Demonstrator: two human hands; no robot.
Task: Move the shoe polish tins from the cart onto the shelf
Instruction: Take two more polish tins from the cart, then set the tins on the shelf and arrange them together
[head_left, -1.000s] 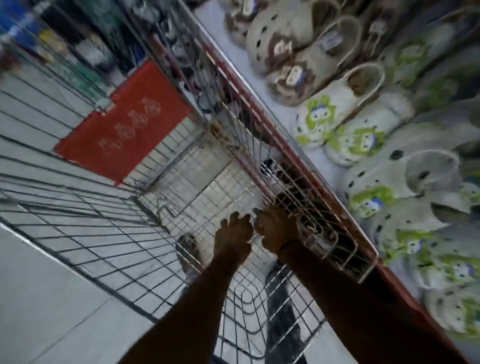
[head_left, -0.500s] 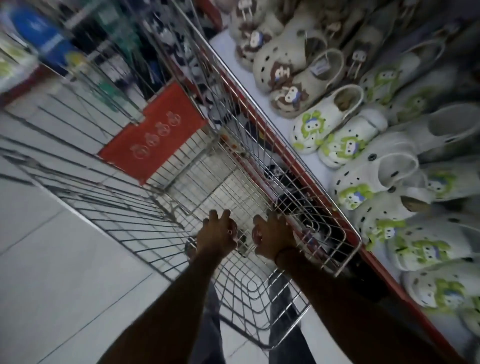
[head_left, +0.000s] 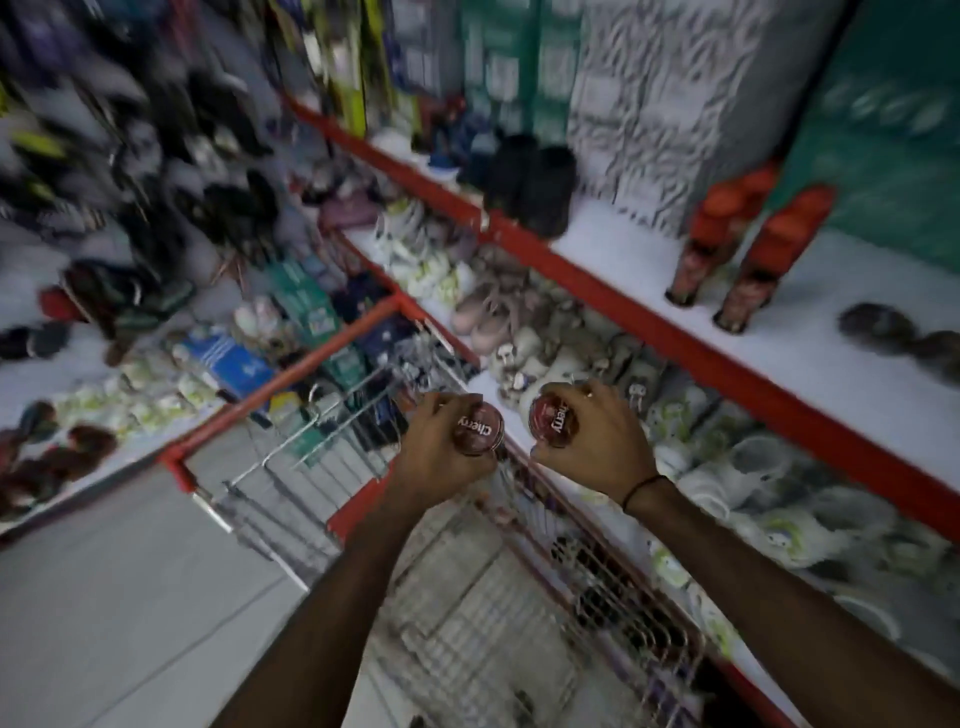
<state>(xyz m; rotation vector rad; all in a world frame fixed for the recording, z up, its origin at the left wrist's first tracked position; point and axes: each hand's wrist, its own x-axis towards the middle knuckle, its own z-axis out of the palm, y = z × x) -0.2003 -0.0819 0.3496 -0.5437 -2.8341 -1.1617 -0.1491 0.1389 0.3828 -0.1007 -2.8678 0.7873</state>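
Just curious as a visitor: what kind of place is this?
Most likely a shop's footwear aisle: red-edged shelves stocked with clogs, and a wire cart below.

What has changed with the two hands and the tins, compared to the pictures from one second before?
Both hands have come up out of the cart, where they were reaching low before. The left hand now holds a round tin and the right hand holds another tin, both above the cart's rim. The view has also swung up toward the shelf. The cart remains beside the shelves.
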